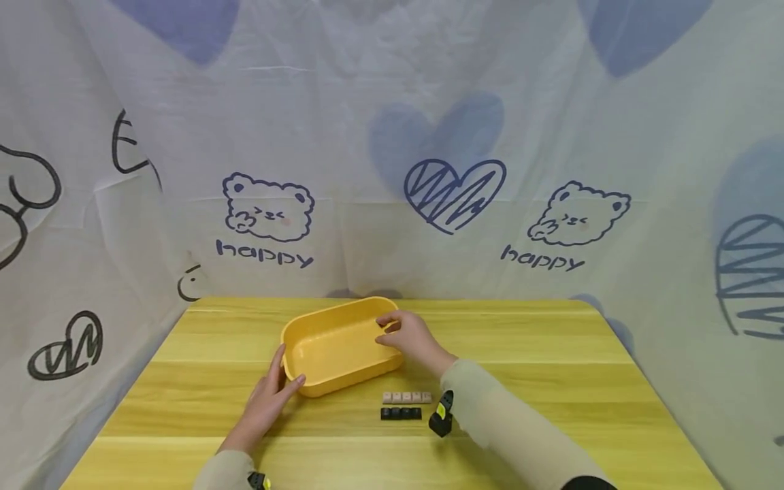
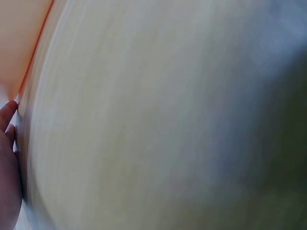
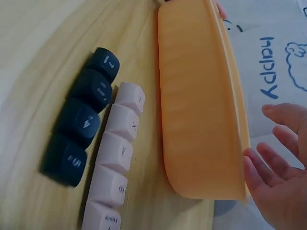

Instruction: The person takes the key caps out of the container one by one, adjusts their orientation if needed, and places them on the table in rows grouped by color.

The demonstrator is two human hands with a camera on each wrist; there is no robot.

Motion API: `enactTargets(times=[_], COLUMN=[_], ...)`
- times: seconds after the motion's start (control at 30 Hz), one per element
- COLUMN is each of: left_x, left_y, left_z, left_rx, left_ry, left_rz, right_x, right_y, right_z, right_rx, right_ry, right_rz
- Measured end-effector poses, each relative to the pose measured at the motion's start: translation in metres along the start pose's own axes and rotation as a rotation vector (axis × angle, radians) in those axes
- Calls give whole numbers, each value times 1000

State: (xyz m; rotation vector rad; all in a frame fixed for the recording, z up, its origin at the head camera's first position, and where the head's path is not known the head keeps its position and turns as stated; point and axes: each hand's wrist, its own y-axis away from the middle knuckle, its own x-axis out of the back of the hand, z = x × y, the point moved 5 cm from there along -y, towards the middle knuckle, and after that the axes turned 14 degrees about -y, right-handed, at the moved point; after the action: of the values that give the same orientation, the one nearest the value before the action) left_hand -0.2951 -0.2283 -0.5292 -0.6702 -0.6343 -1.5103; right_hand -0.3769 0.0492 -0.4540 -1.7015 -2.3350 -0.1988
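Observation:
A yellow tray (image 1: 343, 347) with raised walls stands at an angle on the table. My left hand (image 1: 265, 405) holds its near left corner, the thumb on the near wall and the fingers along the left side; the left wrist view shows only some fingers (image 2: 8, 117) at the edge. Over the tray's right end is my right hand (image 1: 412, 338), thumb and fingers apart. In the right wrist view its spread fingers (image 3: 268, 165) hold nothing visible, close to the rim. A row of pale pink keycaps (image 1: 407, 397) and a row of black keycaps (image 1: 401, 414) lie in front of the tray.
The wood-patterned table (image 1: 527, 381) reaches back to a white cloth (image 1: 361, 238) with printed hearts and bears. More cloth hangs along both sides. The two keycap rows run parallel, near the right sleeve (image 1: 514, 429).

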Motion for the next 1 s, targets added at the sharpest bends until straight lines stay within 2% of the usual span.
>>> enactTargets(times=[0.27,0.43,0.53,0.77,1.0], left_x=[2,2,1,2,2], left_y=[0,-1,-1,-1,0], left_z=[0,-2,-2,-1,-1], left_rx=[9,19,26,30,30], left_ry=[-26,-43,-43,-31,-11], left_rz=[1,4,-3,1,7], right_x=[-14,-23,-26,-30,-35], right_y=[-22,-29,-34,-44,-48], right_z=[10,11,14,23,25], right_rx=[-63,-89,-114,-184,-201], right_ry=[-71,-40,-32,-68,-40], right_rz=[-30,-63,-56,-58,-87])
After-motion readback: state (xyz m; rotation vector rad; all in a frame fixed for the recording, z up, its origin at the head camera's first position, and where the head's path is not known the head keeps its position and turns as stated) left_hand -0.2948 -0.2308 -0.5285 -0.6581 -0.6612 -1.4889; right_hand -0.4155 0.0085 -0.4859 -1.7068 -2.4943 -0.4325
